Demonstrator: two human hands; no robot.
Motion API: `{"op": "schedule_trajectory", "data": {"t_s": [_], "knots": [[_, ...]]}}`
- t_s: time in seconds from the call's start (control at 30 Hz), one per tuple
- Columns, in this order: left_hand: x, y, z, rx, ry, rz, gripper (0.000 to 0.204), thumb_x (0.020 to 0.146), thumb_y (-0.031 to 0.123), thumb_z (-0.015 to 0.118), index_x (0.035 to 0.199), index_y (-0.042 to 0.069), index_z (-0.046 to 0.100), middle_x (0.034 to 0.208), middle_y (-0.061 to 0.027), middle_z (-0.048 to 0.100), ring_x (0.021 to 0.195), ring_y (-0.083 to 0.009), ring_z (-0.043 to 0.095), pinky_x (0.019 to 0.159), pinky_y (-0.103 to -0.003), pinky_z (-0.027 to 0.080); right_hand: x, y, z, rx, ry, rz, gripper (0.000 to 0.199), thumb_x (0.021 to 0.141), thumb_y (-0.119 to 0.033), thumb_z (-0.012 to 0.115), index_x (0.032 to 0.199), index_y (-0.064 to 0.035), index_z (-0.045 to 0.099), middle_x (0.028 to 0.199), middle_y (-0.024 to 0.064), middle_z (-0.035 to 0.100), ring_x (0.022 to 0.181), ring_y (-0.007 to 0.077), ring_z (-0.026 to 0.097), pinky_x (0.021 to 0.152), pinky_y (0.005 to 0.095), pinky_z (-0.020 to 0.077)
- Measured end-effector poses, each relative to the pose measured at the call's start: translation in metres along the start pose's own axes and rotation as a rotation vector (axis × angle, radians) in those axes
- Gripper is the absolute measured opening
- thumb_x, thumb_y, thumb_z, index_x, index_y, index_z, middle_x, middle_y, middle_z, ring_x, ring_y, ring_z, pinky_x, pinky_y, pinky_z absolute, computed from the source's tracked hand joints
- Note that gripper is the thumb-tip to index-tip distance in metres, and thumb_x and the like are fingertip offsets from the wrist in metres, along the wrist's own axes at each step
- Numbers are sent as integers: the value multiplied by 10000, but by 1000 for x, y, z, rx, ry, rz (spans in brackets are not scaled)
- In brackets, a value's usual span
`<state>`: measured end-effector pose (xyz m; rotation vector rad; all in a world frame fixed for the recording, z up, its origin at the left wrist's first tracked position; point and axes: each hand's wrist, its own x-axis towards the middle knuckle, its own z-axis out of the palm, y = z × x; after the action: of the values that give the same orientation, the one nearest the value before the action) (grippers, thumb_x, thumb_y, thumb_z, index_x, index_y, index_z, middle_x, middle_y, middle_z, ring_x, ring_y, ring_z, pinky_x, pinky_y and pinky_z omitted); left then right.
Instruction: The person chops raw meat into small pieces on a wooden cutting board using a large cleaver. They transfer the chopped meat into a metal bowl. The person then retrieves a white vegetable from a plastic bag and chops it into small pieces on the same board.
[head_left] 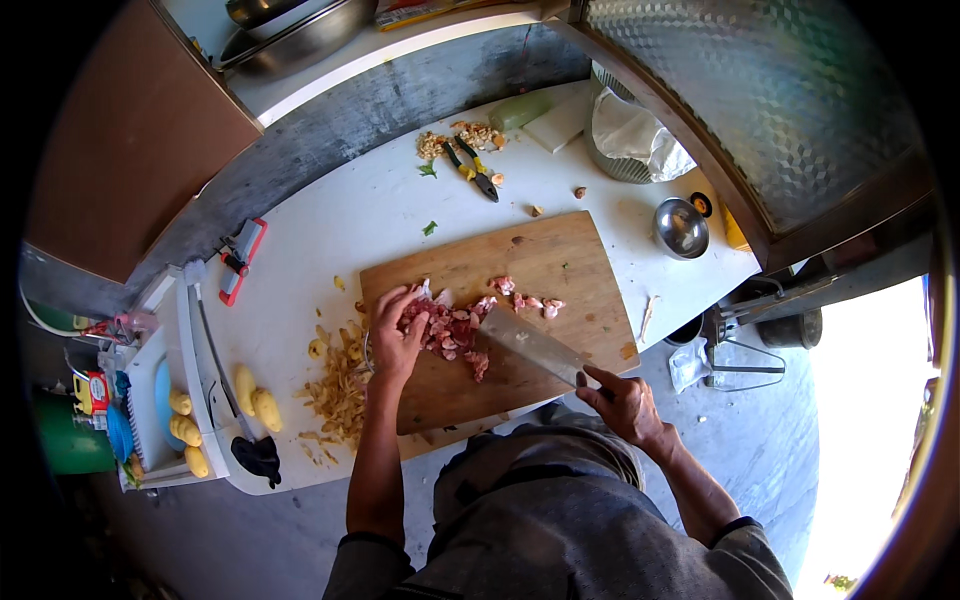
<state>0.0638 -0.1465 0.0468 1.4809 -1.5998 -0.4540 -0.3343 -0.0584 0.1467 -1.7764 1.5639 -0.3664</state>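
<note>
A pile of chopped raw meat (452,328) lies on a wooden cutting board (540,260), with a few smaller bits off to its right. My right hand (622,405) is closed round the handle of a cleaver (535,345). The broad blade slants up and left over the board, its tip end beside the pile. At the pile's left side, my left hand (398,332) has thumb and fingers apart, the fingertips against the meat. Part of a thin curved rim shows by the left wrist; what it belongs to is hidden.
Potato peelings (340,385) and whole potatoes (262,408) lie left of the board, near a sink (190,370). Pliers (475,172) lie behind it. A metal bowl (682,228) stands at right, below an open textured-glass cabinet door (760,100). A red-edged tool (243,262) lies far left.
</note>
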Motion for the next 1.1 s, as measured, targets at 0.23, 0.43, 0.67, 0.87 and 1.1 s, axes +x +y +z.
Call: {"op": "schedule_trajectory", "data": {"t_s": [0.23,0.43,0.67,0.87,1.1], "knots": [[-42,-43,10,286,117,-123,737,947,318,821,1492,-88,535,1607,-299,470,1528,-463,403,1256,-539,347,10,24,16,553,-3,417,587,1118,-495,575,1227,70,692,665,15,559,570,110,520,533,336,479],[-28,-10,30,470,21,-108,862,942,420,809,1552,-80,461,1603,-309,472,1529,-469,401,1280,-537,310,13,23,36,565,32,470,426,1108,-383,602,1116,26,719,692,72,605,589,153,583,542,354,498],[-23,12,52,45,56,-158,798,924,281,853,1578,8,486,1545,-245,563,1406,-365,565,1174,-440,454,25,5,60,349,78,181,304,1057,-271,627,1167,-10,739,992,255,745,977,426,731,839,492,569],[-23,34,42,-313,-165,-271,644,1023,123,729,1590,-16,457,1593,-193,547,1435,-261,556,1176,-402,455,30,-3,87,312,85,-43,334,1073,-295,626,1230,-26,748,1052,256,754,1020,428,732,866,491,570],[-23,27,20,-296,-119,-408,552,1002,222,789,1464,-21,610,1363,-200,705,1277,-272,672,1084,-389,517,33,-9,52,350,22,51,313,1075,-256,628,1151,24,747,800,242,702,745,344,720,702,445,549]]}}
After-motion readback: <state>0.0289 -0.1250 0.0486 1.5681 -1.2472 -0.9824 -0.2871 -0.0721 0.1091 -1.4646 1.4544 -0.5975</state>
